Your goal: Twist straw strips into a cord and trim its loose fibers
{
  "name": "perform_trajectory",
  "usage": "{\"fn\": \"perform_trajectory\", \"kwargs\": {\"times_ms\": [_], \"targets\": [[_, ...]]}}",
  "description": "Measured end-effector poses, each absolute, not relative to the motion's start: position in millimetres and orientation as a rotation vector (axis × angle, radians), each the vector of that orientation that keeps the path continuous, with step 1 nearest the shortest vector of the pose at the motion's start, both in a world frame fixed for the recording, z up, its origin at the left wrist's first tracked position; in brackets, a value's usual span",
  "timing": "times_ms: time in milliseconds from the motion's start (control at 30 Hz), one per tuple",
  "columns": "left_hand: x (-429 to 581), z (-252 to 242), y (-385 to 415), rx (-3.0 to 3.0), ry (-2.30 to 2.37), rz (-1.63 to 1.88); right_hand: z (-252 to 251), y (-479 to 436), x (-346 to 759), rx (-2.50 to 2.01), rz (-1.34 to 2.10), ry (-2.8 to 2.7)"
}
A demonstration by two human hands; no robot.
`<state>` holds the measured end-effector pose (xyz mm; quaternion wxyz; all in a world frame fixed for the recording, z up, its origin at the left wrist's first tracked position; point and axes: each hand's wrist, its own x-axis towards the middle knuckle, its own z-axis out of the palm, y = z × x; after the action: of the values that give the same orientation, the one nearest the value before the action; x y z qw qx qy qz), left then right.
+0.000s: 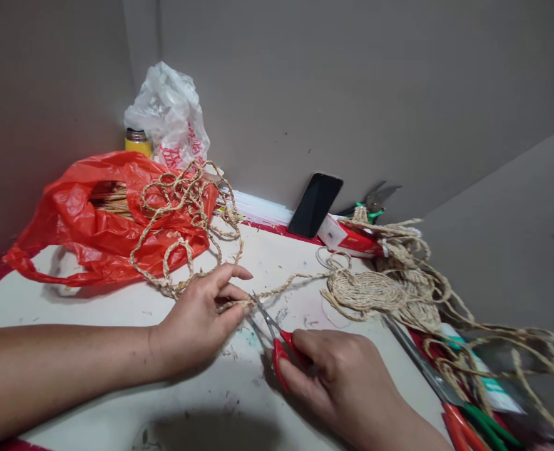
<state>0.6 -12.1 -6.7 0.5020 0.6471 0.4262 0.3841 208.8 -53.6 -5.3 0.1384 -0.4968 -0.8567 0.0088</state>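
Note:
My left hand (206, 310) pinches a braided straw rope (277, 289) between thumb and fingers, near the middle of the white tabletop (230, 388). In my right hand (337, 369) is a pair of small scissors (270, 321) with red handles. The blade tips meet the rope right beside my left fingertips; whether they have cut into it I cannot tell. From there the rope runs right towards a flat coiled woven piece (365, 290). More of the braid lies in a loose tangle (183, 194) behind my left hand, partly on a red plastic bag.
The red plastic bag (84, 213) with dry straw stands at the left. Behind it are a yellow jar (137, 143) and a white plastic bag (168, 113). A phone (315, 204) leans on the wall. Large shears (427, 369) and rope loops (474, 338) crowd the right edge.

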Motion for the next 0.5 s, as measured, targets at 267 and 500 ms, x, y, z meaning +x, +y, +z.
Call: {"fn": "perform_trajectory", "kwargs": {"times_ms": [267, 500], "targets": [[2, -7, -11, 1.370, 0.991, 0.940, -8, -49, 211, -1.321, -0.046, -2.474], [4, -9, -3, 1.038, 0.911, 0.912, -1, -41, 218, -1.361, -0.046, -2.366]]}}
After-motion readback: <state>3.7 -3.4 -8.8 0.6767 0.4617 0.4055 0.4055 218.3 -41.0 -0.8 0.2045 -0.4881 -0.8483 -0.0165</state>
